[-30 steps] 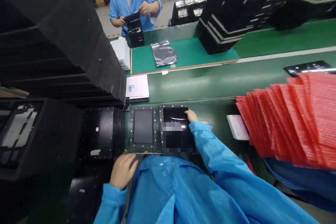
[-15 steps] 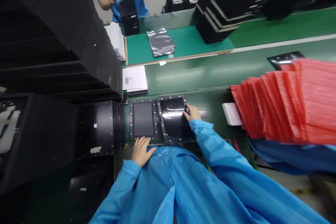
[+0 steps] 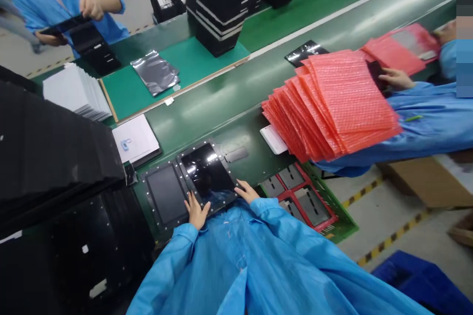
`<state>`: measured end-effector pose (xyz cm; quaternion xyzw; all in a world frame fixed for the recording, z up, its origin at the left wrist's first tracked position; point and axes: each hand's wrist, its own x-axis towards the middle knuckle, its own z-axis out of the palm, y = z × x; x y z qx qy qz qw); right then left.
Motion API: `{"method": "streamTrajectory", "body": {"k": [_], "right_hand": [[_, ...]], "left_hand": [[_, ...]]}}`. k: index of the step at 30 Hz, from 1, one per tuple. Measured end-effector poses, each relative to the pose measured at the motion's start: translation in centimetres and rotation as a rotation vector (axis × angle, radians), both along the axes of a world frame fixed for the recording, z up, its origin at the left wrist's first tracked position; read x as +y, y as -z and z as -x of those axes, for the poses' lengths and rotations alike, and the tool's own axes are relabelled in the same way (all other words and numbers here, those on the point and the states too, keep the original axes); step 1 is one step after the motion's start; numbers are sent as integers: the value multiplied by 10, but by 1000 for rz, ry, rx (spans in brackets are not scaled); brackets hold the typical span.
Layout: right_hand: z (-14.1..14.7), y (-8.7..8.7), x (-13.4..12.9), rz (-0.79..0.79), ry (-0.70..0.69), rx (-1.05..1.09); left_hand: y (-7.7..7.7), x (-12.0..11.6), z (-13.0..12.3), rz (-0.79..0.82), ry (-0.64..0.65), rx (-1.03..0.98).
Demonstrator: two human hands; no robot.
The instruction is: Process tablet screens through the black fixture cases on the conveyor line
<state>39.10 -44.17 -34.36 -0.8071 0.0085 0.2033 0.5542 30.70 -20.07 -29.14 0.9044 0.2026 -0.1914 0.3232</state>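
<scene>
The left hand (image 3: 197, 212) is spread wide, palm down, its fingertips at the near left corner of a glossy black screen (image 3: 207, 170). The right hand (image 3: 248, 192) has its fingers at the screen's near right side; whether they pinch the edge, I cannot tell. The screen lies flat in a dark frame, between and just beyond both hands. Left of it, near the left hand, lies a duller grey screen (image 3: 168, 192). Right of the right hand is a green crate (image 3: 346, 230); beyond that hand, a white box (image 3: 273, 139) sits beside red bubble bags (image 3: 340, 103).
</scene>
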Motion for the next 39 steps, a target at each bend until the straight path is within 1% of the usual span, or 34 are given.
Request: {"method": "streamTrajectory", "body": {"k": [3,5,7,8,10,13,15,16,18,20,22,24,26,27,28,29,30,31,33,34,35,36,37,39], "right_hand": [[-4,6,-6,-79,-176,-29],[-9,7,-4,-89,-244,-50],[-26,3,6,-83,-296,-72],[-40,-1,14,-81,-320,-82],[-77,-14,37,-80,-350,-93],[-139,-40,77,-90,-297,-107],[-166,-50,95,-103,-236,-120],[-173,-52,101,-109,-208,-122],[-175,-50,106,-122,-162,-119],[-171,-45,104,-123,-133,-123],[-169,-41,103,-113,-125,-139],[-173,-39,105,-104,-128,-155],[-181,-40,109,-98,-131,-165],[-185,-42,111,-93,-132,-175],[-188,-45,113,-87,-133,-187],[-190,-48,113,-80,-132,-203],[-190,-52,112,-72,-129,-221],[-190,-56,110,-64,-126,-239],[-185,-63,104,-48,-112,-279],[-182,-67,101,-26,-117,-329],[-178,-70,99,7,-141,-407],[-175,-73,98,48,-187,-511],[-172,-76,98,92,-261,-631],[-168,-79,103,161,-467,-859]], "left_hand": [[0,-4,7,-12,-96,59],[-6,-6,6,-18,-141,84],[-17,-3,-7,-30,-171,73],[-24,1,-20,-45,-191,49],[-40,14,-59,-78,-272,-4],[-59,34,-126,-99,-415,-50],[-64,40,-155,-102,-468,-58],[-63,40,-161,-104,-481,-64],[-59,37,-162,-105,-504,-93],[-54,34,-155,-112,-508,-141],[-53,33,-153,-141,-498,-171],[-57,33,-159,-189,-481,-151],[-63,30,-164,-242,-477,-133],[-66,25,-162,-261,-484,-137],[-68,18,-156,-282,-474,-155],[-68,9,-143,-306,-417,-186],[-64,-1,-125,-337,-302,-228],[-58,-11,-102,-382,-135,-278],[-38,-28,-53,-453,359,-411],[-26,-34,-30,-487,551,-483],[-15,-38,-12,-522,689,-563],[-5,-39,0,-550,776,-650],[4,-38,6,-568,816,-744],[14,-34,4,-564,816,-912]]}}
